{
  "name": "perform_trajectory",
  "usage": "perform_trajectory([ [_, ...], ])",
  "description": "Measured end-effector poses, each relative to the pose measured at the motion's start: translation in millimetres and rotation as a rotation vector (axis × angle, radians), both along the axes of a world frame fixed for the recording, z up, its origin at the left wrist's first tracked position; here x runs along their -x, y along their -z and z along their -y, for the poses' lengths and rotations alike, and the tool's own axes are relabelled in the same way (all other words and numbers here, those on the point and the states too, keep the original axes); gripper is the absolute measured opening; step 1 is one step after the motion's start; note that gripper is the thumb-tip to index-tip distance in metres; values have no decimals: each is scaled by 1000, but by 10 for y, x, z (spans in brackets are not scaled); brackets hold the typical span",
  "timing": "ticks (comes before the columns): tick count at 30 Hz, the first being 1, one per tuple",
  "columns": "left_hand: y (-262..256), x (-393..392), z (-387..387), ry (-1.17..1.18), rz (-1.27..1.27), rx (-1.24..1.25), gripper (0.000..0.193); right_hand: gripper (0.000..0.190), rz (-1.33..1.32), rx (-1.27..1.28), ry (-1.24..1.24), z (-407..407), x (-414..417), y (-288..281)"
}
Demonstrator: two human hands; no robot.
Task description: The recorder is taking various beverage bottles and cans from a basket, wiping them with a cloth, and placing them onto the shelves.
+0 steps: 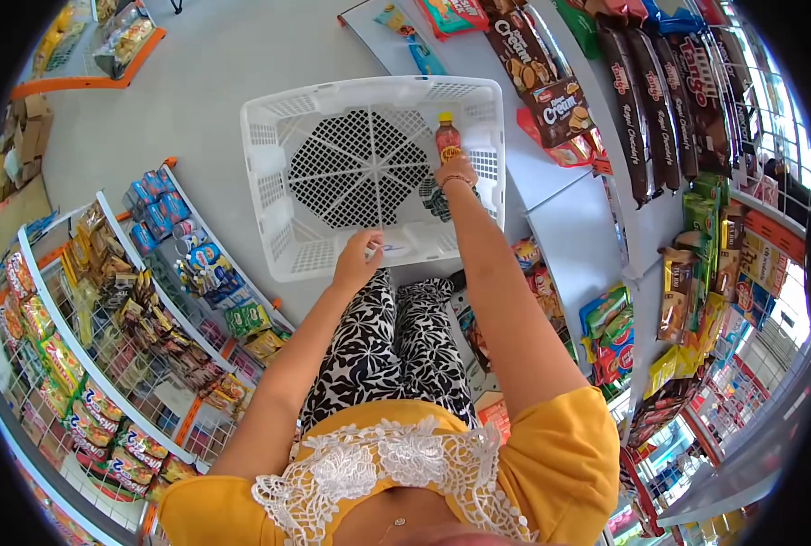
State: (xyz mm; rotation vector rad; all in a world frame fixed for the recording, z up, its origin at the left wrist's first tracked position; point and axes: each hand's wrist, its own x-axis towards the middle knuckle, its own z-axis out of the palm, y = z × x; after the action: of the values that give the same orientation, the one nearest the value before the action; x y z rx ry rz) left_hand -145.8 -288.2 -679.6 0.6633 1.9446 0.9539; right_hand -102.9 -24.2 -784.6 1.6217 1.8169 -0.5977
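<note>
A white plastic basket with lattice sides and base lies before me on the floor. My right hand reaches into its right side, closed around the lower part of a small drink bottle with a yellow cap and reddish contents. Dark patterned cloth lies beside that wrist, inside the basket. At the basket's near rim is my left hand, fingers loosely curled; whether it grips the rim I cannot tell.
Shelves of packaged snacks stand to the right, with long chocolate wafer packs. Wire shelves of sachets and snack packs stand at left. Another orange-edged shelf is at upper left.
</note>
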Motion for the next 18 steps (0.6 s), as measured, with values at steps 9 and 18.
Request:
perform_trajectory([
  [9,219,214,424,498,-337,153,46,57,-626,570,-2,420,-264,-294],
  [18,312,111,460,566,-314,187,43,52,-972,650,166,860,-812,-1275],
])
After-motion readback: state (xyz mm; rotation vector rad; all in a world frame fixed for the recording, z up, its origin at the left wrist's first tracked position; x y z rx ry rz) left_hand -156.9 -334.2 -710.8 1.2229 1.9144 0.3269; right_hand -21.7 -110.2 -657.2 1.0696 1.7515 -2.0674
